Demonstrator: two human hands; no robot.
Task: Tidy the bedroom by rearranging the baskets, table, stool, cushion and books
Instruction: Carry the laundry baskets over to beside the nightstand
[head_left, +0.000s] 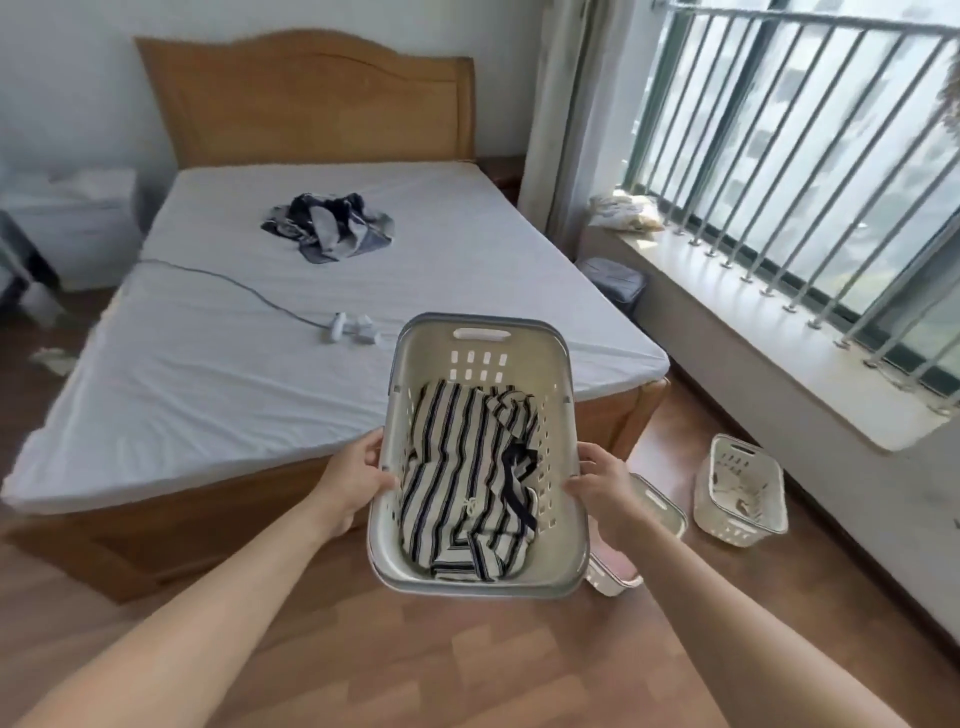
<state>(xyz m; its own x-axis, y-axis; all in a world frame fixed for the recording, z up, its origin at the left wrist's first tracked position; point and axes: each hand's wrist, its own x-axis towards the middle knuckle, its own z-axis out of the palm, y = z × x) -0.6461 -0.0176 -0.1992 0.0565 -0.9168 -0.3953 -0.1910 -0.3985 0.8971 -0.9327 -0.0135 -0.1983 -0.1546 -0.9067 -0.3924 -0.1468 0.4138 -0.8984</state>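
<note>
Here, left hand and right hand grip 1 basket, 1 garment inside, near 2 floor baskets.

We hold a cream plastic basket with a grey rim up in front of us. Our left hand grips its left rim and our right hand its right rim. Its walls are slotted, with a handle cut-out at the far end, and a striped cloth lies crumpled inside. Low on the right, a second white basket sits on the floor, partly hidden behind our right hand. Farther right, a third white slotted basket stands upright, just apart from it
</note>
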